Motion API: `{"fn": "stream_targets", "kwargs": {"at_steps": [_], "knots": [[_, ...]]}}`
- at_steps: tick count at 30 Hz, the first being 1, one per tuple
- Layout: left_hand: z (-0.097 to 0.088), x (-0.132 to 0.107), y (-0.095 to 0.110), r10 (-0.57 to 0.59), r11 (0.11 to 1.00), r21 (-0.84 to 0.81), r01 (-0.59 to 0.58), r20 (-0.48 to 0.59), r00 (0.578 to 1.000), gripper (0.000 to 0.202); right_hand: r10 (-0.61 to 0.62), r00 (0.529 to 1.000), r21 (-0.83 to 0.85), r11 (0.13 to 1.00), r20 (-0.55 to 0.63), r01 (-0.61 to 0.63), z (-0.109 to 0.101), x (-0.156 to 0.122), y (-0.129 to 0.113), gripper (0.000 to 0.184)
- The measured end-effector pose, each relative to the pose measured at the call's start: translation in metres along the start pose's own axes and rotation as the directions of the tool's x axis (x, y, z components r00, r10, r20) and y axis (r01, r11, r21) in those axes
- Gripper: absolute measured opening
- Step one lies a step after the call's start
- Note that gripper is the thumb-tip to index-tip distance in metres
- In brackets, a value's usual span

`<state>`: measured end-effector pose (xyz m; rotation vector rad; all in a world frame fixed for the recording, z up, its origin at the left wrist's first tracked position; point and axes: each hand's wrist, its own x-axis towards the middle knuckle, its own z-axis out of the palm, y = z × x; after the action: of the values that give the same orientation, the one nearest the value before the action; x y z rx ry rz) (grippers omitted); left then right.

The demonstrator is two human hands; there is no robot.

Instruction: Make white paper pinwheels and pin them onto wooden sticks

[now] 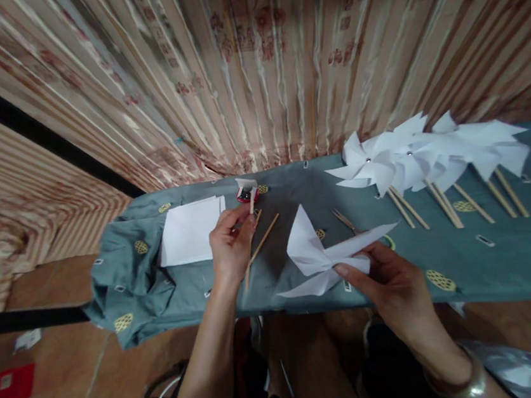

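Observation:
My right hand [398,289] pinches a white paper pinwheel [318,260] between thumb and fingers, its blades folded in toward the centre and fanned out to the left. My left hand [234,237] is closed at the fingertips, just in front of a small red box [247,193] of dark, shiny pins with its lid up. Whatever those fingertips hold is too small to make out. Thin wooden sticks [265,240] lie on the cloth beside my left hand. Behind the pinwheel lies a pair of scissors [345,220], partly hidden by the paper.
A stack of white paper sheets [187,233] lies left of my left hand. Several pinwheels on wooden sticks [409,157] overlap at the right rear. The grey-green cloth [516,260] covers a narrow table, with a patterned curtain [254,98] behind and black bars [41,128] at left.

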<state>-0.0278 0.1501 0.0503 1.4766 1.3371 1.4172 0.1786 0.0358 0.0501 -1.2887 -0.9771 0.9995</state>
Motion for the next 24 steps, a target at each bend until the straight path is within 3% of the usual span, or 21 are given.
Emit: {"fn": "stream_targets", "kwargs": {"at_steps": [3,5,9,12,15,19,24], "knots": [[0.004,-0.014,0.017,-0.129,0.968,-0.207,0.142,0.076,0.989,0.022,-0.137,0.991,-0.210,0.969,-0.010,0.132,0.000,-0.010,-0.004,0.019],[0.007,-0.024,0.022,-0.237,0.908,-0.319,0.273,0.148,0.960,0.023,-0.281,0.959,-0.349,0.896,0.034,0.275,0.001,-0.017,-0.009,0.017],[0.013,-0.048,0.024,-0.362,0.762,-0.419,0.493,0.356,0.862,0.026,-0.504,0.837,-0.468,0.699,0.213,0.541,0.006,-0.022,-0.019,0.024],[0.016,-0.064,0.025,-0.399,0.716,-0.372,0.591,0.477,0.783,0.027,-0.598,0.772,-0.498,0.612,0.218,0.615,0.009,-0.020,-0.021,0.032],[0.016,-0.073,0.025,-0.381,0.760,-0.296,0.578,0.518,0.766,0.025,-0.620,0.760,-0.531,0.584,0.197,0.614,0.009,-0.018,-0.021,0.032],[0.012,-0.074,0.025,-0.270,0.885,-0.170,0.433,0.569,0.776,0.023,-0.636,0.747,-0.559,0.554,0.192,0.616,0.006,-0.017,-0.023,0.031],[0.011,-0.075,0.026,-0.258,0.852,-0.258,0.455,0.549,0.795,0.023,-0.651,0.728,-0.529,0.549,0.215,0.647,0.005,-0.017,-0.023,0.032]]}}
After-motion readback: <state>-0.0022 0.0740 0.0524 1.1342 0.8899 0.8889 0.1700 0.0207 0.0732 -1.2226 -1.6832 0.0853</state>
